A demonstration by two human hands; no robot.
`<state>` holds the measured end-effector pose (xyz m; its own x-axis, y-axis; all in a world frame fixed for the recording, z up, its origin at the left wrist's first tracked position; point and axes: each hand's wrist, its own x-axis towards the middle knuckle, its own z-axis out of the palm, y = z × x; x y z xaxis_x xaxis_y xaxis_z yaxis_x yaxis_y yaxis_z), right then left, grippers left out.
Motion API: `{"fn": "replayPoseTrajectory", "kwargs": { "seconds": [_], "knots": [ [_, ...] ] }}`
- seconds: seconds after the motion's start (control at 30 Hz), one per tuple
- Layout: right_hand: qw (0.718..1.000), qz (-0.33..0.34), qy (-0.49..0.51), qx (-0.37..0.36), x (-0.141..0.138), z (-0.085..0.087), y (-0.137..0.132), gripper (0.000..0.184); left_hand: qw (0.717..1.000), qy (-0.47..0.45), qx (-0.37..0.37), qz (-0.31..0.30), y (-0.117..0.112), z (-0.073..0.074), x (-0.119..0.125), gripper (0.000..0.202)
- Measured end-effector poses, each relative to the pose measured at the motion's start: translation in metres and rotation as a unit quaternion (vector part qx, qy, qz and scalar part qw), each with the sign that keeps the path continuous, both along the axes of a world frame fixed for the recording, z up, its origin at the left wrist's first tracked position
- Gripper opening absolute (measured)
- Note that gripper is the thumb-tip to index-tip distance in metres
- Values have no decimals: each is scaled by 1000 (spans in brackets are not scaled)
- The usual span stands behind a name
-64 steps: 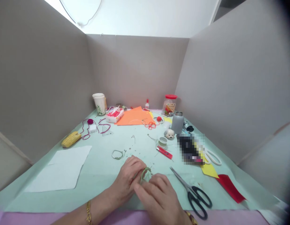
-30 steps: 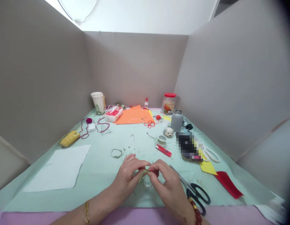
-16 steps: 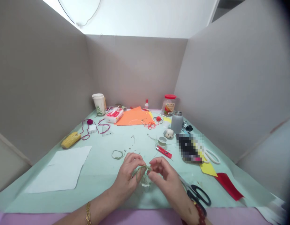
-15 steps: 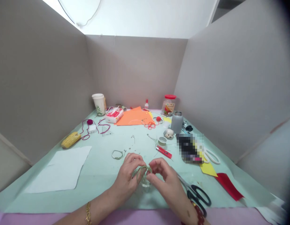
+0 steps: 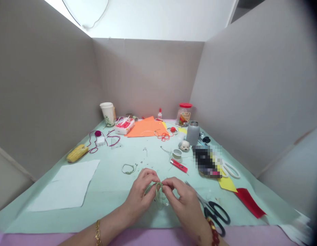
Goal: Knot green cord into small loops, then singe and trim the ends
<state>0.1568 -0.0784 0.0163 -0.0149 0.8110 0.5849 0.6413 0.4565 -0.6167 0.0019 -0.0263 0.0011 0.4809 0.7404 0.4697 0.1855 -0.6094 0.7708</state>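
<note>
Between my two hands is a green cord bracelet, its thin strands looping down below the fingertips. My left hand is closed, thumb and fingers pinching the cord from the left. From the right, my right hand pinches the cord at a small knot, fingertips close to the left ones. Black-handled scissors lie beside my right wrist, blades partly hidden behind that hand. A second cord bracelet lies on the table just beyond my left hand. A red lighter rests beyond my right hand, near a spool of thread.
At left are a white cloth and a yellow corn cob. Orange paper, a tissue pack and a cup stand farther back. A grey bottle, yellow paper and red strip are at right. Grey panels enclose the table.
My right hand's thumb and fingers have come together into a tighter pinch on the cord. The bracelet's loop has shifted and hangs lower between my hands.
</note>
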Motion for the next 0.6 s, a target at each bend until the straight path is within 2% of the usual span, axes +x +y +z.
{"fn": "replayPoseTrajectory", "kwargs": {
  "seconds": [0.17, 0.27, 0.43, 0.6],
  "knots": [
    [995, 62, -62, 43, -1, 4, -2, 29, 999, 17, 29, -8, 1, 1, 0, 18],
    [989, 75, -117, 44, -1, 11, -2, 28, 997, 42, 59, -7, 1, 1, -1, 16],
    [969, 131, -203, -45, 6, 32, 7, 20, 997, 56, 50, -16, 3, 4, -1, 14],
    [952, 184, -213, -121, 12, 50, 19, 20, 998, 33, 25, -49, 9, 6, -2, 16]
  ]
}}
